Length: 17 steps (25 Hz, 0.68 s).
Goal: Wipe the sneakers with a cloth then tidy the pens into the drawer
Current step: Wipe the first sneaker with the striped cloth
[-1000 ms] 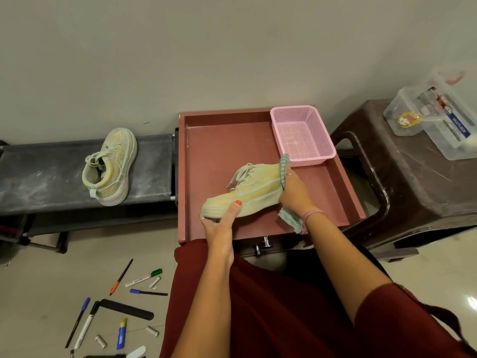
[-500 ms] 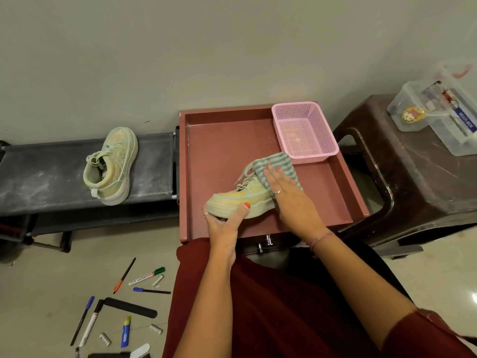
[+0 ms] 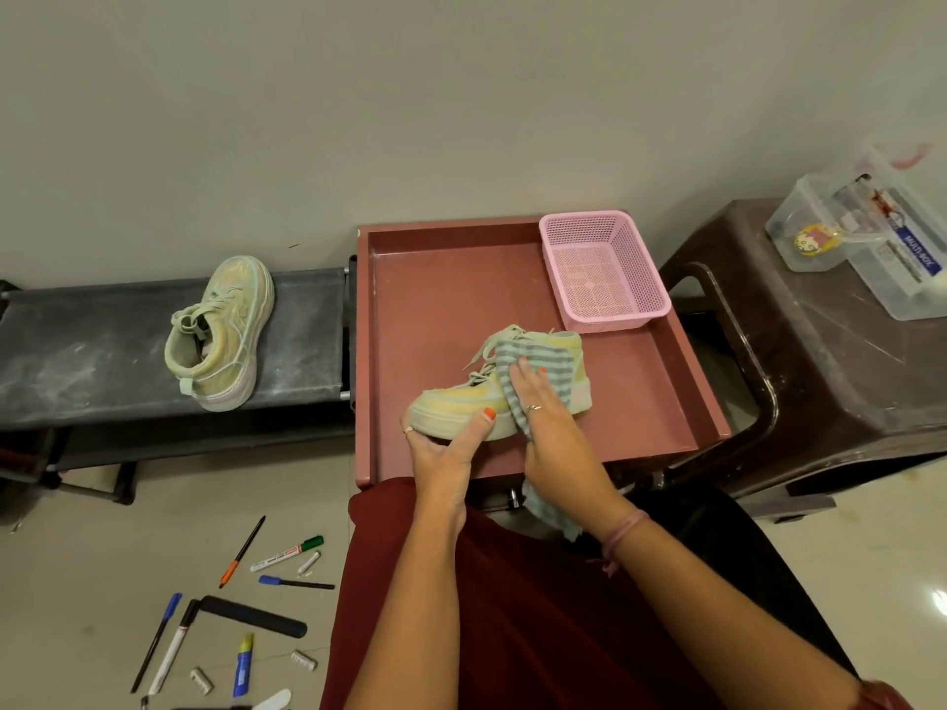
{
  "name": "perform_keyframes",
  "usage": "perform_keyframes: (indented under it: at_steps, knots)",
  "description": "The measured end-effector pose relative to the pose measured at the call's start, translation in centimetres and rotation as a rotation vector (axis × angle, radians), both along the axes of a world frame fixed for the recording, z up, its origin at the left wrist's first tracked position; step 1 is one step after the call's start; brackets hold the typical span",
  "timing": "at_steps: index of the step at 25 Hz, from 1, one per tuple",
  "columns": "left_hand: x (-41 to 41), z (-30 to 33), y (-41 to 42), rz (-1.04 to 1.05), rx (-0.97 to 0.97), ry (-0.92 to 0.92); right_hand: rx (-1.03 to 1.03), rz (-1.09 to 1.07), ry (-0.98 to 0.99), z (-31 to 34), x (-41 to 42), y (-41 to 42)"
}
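A pale yellow-green sneaker [image 3: 461, 407] lies on its side in the open reddish drawer [image 3: 435, 299]. My left hand [image 3: 446, 453] grips its toe end, thumb on the sole edge. My right hand [image 3: 543, 417] presses a grey-striped cloth [image 3: 538, 361] flat against the sneaker's side; the cloth's tail hangs below my wrist. The second sneaker [image 3: 220, 333] stands on the dark bench [image 3: 77, 351] to the left. Several pens and markers [image 3: 287, 553] lie scattered on the floor at the lower left.
A pink mesh basket [image 3: 604, 274] sits in the drawer's back right corner. A brown plastic stool [image 3: 820, 376] on the right carries clear plastic boxes [image 3: 871, 238]. A wall rises right behind the drawer. My red-clothed lap fills the foreground.
My right hand has slid the cloth from the sneaker's heel onto its side, and the cloth has spread flat. My left hand keeps its hold on the toe.
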<state>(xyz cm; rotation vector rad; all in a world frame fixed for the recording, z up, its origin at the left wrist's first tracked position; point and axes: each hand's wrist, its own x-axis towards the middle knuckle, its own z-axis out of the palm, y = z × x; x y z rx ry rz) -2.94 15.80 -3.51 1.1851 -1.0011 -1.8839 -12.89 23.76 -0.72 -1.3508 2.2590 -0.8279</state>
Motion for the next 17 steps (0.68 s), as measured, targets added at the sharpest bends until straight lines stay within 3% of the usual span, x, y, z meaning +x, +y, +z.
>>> perform_keyframes:
  at_steps: [3, 6, 9, 11, 14, 17]
  knots:
    - [0.0, 0.1, 0.2, -0.033, -0.011, 0.011, 0.081, -0.087, 0.181, -0.4, -3.9, -0.8]
    - [0.0, 0.0, 0.2, -0.040, -0.013, 0.021, 0.125, -0.167, 0.126, 0.6, -3.5, -2.1]
    - [0.1, -0.1, 0.1, -0.041, -0.012, 0.010, 0.069, 0.076, 0.038, 1.8, 0.5, -1.0]
    - [0.1, -0.2, 0.1, -0.050, -0.012, 0.004, 0.036, 0.203, 0.083, 2.2, 0.2, 0.2]
    - [0.0, -0.3, 0.1, -0.032, -0.010, 0.020, 0.079, 0.091, 0.252, 1.2, -4.2, -0.2]
    - [0.0, -0.4, 0.0, -0.012, 0.012, 0.034, 0.071, 0.010, 0.161, 1.2, -2.4, -1.6]
